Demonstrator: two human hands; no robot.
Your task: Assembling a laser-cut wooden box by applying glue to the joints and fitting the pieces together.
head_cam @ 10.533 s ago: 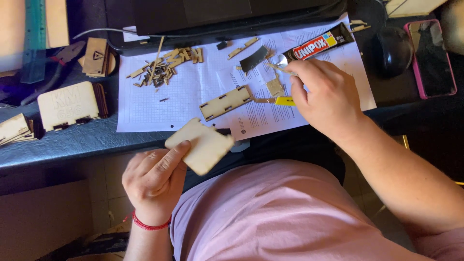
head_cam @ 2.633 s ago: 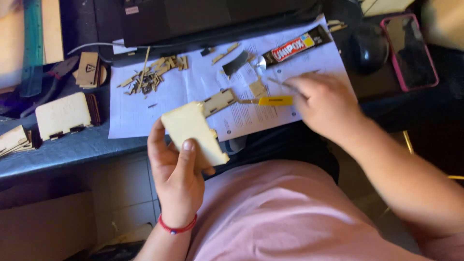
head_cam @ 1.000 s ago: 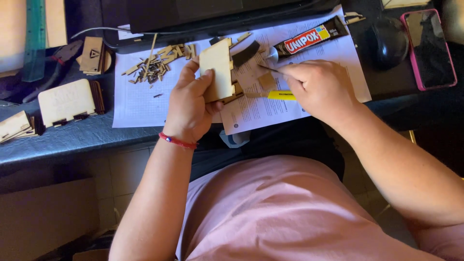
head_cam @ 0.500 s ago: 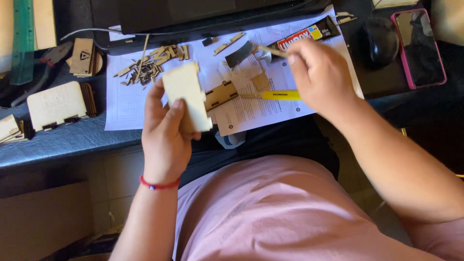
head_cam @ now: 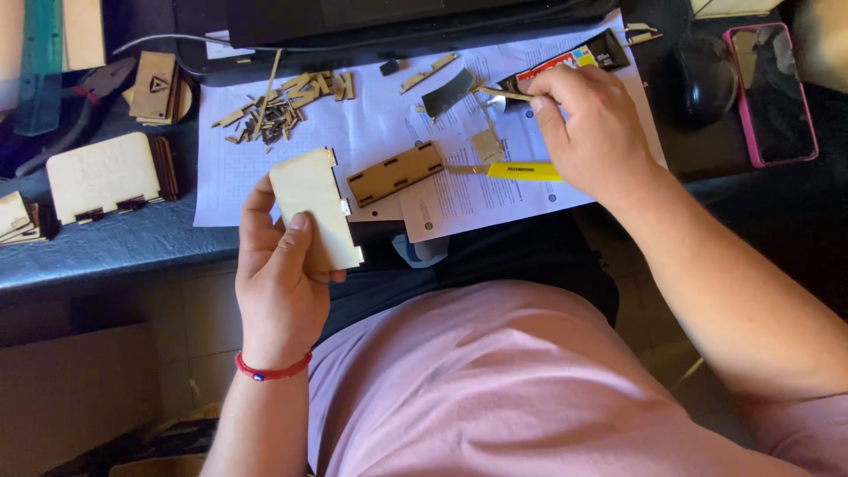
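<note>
Left hand [head_cam: 281, 278] first: the grip is clamped on a pale wooden panel [head_cam: 314, 208], thumb pressed on its face, fingers wrapped behind. The panel is held just off the near edge of the desk [head_cam: 115, 252], its long axis running away from the body and leaning slightly left, with little tabs showing along its upper and right edges.

Over to the right hand [head_cam: 590, 132]: fingers pinched together on a thin wooden stick [head_cam: 502, 92], whose free tip points left toward a dark scrap [head_cam: 448, 92] on the white paper sheets [head_cam: 389, 124]. Just beyond the knuckles lies a dark glue tube [head_cam: 570, 62], partly hidden by the hand. A yellow-handled tool [head_cam: 517, 170] lies flat on the paper right beside the heel of that hand.

Here is the relation that counts: the panel sits down and to the left of the stick, well apart, with a darker slotted wooden strip [head_cam: 395, 173] lying on the paper between the two hands. The left hand is clearly the nearer to that strip; its long axis runs roughly crosswise to the panel's.

Around them: a scatter of small wooden offcuts [head_cam: 274, 110] at the top of the paper, an assembled wooden box [head_cam: 104, 175] off to the left, pliers [head_cam: 93, 93] behind it, and a phone in a pink case [head_cam: 770, 93] at far right.
</note>
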